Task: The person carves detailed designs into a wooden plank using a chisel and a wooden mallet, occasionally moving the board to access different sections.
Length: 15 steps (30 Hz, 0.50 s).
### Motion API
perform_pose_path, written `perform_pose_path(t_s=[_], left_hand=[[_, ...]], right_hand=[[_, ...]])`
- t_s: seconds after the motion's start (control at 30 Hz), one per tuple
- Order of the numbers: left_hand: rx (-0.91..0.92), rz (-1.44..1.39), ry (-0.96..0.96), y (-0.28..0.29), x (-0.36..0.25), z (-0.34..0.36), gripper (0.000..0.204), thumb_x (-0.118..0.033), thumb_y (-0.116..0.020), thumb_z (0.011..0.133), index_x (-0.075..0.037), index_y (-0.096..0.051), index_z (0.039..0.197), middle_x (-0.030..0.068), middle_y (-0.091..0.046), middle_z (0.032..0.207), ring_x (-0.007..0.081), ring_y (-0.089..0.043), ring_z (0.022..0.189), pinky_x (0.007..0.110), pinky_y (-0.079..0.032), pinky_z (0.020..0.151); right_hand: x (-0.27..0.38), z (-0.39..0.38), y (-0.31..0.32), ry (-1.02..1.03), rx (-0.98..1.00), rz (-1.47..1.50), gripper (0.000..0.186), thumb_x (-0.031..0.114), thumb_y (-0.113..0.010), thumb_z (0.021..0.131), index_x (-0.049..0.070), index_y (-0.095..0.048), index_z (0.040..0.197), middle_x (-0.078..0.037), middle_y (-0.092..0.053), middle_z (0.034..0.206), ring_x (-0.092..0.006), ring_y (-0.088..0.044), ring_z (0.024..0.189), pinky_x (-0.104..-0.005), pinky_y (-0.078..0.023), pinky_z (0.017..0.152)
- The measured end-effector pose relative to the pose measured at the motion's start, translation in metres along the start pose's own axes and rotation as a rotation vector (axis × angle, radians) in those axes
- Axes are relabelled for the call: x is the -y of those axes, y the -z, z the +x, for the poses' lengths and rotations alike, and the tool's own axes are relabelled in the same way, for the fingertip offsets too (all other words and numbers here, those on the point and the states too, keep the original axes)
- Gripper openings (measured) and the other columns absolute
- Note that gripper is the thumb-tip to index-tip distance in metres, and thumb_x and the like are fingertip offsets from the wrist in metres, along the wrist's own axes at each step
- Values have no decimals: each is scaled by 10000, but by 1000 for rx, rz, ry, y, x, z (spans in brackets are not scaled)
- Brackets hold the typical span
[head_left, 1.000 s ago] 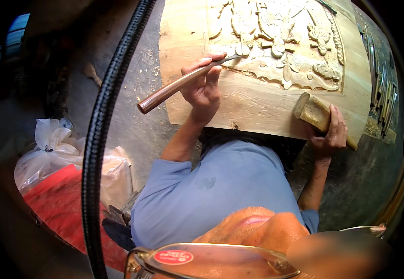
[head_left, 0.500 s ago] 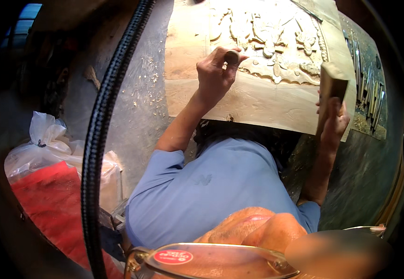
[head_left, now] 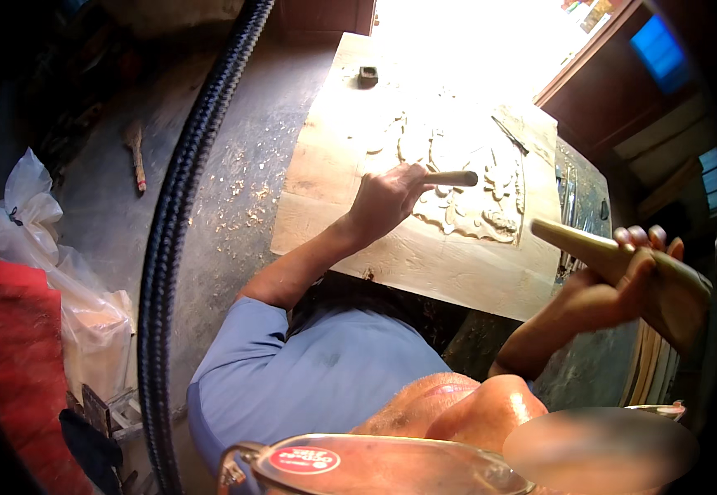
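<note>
My left hand (head_left: 385, 200) is closed around the wooden handle of a carving tool (head_left: 456, 178), probably a chisel, above the carved part of a pale wooden panel (head_left: 313, 206). The handle's butt points to the right; the blade end is hidden by my hand and the glare. Off the panel's right edge, my right hand (head_left: 618, 289) grips a wooden mallet (head_left: 573, 239), club-like and tilted, its narrower end toward the panel. Raised floral relief (head_left: 457, 210) covers the panel's middle. The mallet is apart from the handle.
Several carving tools (head_left: 569, 194) lie right of the panel. On the panel rest a thin dark tool (head_left: 509, 134) and a small dark block (head_left: 367, 77). A brush (head_left: 137, 157) and shavings lie left. A black braided cable (head_left: 198, 157) crosses the view; a plastic bag (head_left: 33, 198) and red sheet (head_left: 12, 322) are lower left.
The view has shifted, showing more of the panel's far side. My right hand has swung the mallet outward and tilted it over. The left-hand tool's handle has tipped toward the right.
</note>
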<state>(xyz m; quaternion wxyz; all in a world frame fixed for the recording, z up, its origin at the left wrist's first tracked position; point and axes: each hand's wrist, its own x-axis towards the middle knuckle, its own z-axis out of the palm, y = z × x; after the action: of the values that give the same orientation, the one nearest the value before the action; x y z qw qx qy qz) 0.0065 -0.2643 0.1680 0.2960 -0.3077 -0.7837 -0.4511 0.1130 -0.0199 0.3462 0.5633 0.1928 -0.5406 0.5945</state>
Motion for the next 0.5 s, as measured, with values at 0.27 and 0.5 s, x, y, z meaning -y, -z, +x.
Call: perform_pose_path(t_s=[0.27,0.5], left_hand=[[3,35,-11,9,3,-4,188,-142,-803,939,-29,-660,987,141,-679,773,303,-683,628,402,-542,536],[-76,-19,-108,0,16,-5,140,-53,-780,930,-48,-643,963,107,-688,788,252,-682,622,372,-515,520]], right_hand=[[-22,-10,-28,374,628,-1028,569,111,-853,863,122,-686,1407,-86,-773,1174,-224,-760,1010,-360,-634,851],[-49,-18,-13,454,783,-1233,551,33,-783,885,180,-688,1407,-80,-769,1241,-267,-756,1097,-401,-617,936]])
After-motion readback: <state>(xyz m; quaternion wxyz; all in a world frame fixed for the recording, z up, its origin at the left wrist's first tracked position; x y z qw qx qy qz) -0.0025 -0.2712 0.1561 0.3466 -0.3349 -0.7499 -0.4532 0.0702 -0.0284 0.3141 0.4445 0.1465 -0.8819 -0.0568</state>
